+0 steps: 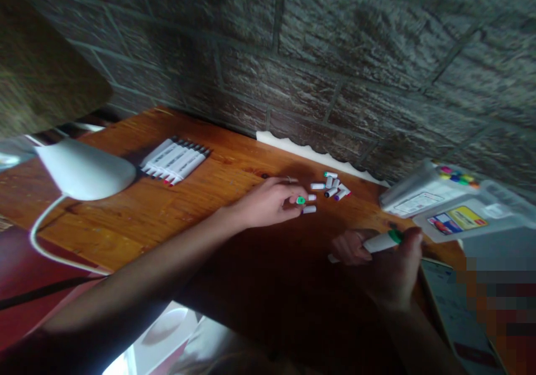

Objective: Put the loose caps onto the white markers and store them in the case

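Observation:
My left hand is over the wooden table, its fingers closed on a small marker cap with a green end. Just beyond those fingertips, several loose white marker caps with coloured ends lie scattered on the wood. To the right, my right hand is wrapped round a white marker, whose green end points up toward the thumb. At the far left of the table lies a row of several white markers, side by side.
A clear plastic marker case with coloured markers stands at the right, its lid beside it. A tablet-like device lies at the right edge. The white lamp base and its cable occupy the left. A brick wall borders the table.

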`<control>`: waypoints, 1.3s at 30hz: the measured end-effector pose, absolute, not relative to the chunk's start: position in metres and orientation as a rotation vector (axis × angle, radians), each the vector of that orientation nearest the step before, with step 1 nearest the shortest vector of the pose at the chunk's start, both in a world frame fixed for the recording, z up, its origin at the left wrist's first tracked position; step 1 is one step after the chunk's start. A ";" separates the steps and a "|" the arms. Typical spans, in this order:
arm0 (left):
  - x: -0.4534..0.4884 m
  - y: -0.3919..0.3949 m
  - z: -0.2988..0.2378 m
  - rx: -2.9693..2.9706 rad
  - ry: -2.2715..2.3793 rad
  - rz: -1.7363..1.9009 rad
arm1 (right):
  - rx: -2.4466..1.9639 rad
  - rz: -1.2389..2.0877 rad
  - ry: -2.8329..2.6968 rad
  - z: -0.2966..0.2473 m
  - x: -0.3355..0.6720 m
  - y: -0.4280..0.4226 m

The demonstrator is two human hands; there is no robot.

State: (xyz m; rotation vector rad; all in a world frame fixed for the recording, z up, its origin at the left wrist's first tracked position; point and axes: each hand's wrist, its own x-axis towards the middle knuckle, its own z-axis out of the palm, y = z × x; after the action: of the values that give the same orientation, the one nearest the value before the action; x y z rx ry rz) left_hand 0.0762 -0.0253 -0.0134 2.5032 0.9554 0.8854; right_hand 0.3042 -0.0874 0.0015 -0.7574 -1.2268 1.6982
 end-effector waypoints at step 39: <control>0.072 -0.016 -0.022 2.490 1.076 0.842 | -0.901 1.460 -1.348 -0.018 0.304 -0.089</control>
State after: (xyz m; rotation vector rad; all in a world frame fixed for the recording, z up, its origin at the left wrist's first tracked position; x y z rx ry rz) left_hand 0.0723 -0.0161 -0.0225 2.4896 1.0757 0.8424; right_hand 0.3044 -0.0894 -0.0183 -0.9011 -1.3476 1.4605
